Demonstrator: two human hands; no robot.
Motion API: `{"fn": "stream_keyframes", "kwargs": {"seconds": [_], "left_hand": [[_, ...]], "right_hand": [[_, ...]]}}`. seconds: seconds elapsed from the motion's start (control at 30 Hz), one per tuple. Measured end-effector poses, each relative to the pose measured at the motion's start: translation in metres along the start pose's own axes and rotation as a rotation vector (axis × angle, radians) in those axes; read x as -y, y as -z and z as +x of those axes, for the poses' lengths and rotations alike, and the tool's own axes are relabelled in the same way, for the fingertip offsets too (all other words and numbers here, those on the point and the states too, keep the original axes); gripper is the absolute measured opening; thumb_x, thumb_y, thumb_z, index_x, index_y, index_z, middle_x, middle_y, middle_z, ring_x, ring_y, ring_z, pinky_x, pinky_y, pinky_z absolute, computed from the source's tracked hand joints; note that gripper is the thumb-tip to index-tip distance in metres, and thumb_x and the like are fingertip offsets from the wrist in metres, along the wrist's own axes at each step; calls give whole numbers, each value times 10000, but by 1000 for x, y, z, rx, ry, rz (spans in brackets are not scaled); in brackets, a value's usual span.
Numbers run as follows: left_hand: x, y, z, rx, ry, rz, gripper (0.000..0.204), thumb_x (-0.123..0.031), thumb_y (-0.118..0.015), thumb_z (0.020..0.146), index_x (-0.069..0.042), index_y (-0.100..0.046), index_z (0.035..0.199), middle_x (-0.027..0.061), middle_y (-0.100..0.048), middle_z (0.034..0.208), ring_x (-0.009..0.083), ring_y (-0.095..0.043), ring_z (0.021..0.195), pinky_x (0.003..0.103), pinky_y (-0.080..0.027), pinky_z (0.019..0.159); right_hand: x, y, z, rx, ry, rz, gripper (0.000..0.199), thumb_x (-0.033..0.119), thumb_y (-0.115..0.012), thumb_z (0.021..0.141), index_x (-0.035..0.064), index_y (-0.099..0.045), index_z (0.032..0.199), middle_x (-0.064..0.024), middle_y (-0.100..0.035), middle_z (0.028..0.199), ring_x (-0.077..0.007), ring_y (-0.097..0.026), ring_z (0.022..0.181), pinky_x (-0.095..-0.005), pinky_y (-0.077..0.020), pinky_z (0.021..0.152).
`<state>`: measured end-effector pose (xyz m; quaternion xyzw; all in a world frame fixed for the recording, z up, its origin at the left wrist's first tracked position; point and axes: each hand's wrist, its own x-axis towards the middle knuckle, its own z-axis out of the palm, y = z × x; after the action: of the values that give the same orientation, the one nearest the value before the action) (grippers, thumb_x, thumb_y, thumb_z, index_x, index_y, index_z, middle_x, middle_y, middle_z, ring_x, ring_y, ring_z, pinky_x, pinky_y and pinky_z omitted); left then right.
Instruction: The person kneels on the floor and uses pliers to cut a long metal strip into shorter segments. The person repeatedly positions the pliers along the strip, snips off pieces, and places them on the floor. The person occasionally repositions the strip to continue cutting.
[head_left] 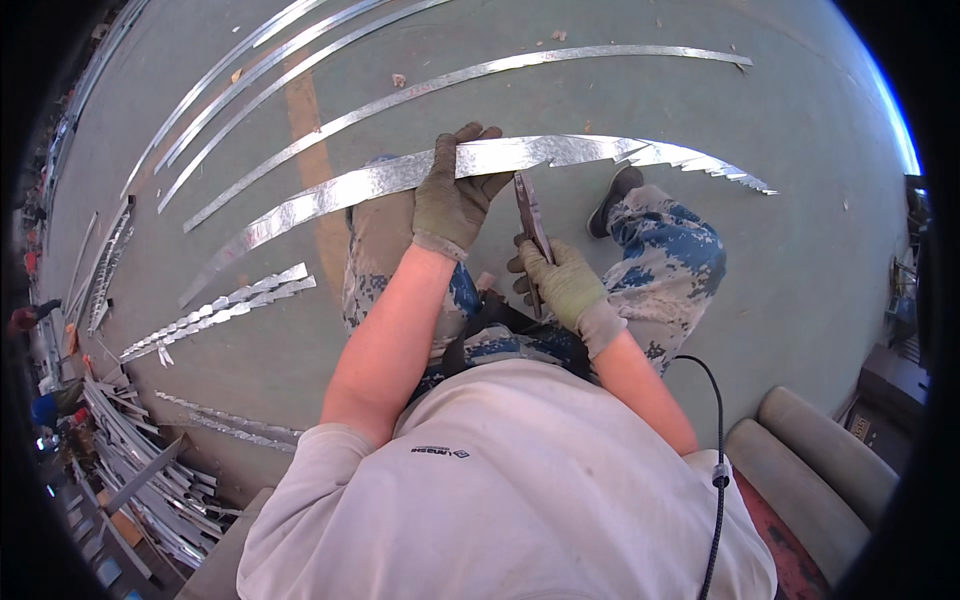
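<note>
A long, shiny sheet-metal strip arches across in front of me, with sawtooth-like cuts along the near edge of its right part. My left hand, in an olive work glove, is closed around the strip near its middle, with the thumb and fingertips over the far edge. My right hand, also gloved, grips dark metal snips. Their tips point away from me, close to the strip's near edge beside my left fingers. Whether the blades touch the metal I cannot tell.
Several uncut metal strips lie on the grey-green floor beyond. Notched strips lie at the left, near a heap of metal scraps. Padded cushions stand at the lower right. A black cable runs by my right side.
</note>
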<state>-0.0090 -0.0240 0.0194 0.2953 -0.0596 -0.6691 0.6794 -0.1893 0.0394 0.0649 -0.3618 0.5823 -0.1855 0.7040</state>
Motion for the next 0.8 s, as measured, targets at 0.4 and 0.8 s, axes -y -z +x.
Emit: {"fn": "stream_keyframes", "kwargs": {"seconds": [0.4,0.8], "left_hand": [[0,-1,-1,-6,5,-46,439,-348,-495,1114,30,-573,1322,235,-639,1326,326,-669,1209,473,-630,1017],[3,5,2,40,-6,-43,449,-360,-495,1113,26,-572,1329,236,-638,1336,316,-661,1225,446,-629,1018]], "right_hand": [[3,2,10,-45,-11,-197,438,430,-617,1053,20,-633,1207,-84,-707,937,-152,-630,683,-325,-511,574],[1,-1,13,-85,-30,-216,401,411,-613,1045,41,-646,1196,-69,-665,846,-161,-601,608,-338,-504,545]]}}
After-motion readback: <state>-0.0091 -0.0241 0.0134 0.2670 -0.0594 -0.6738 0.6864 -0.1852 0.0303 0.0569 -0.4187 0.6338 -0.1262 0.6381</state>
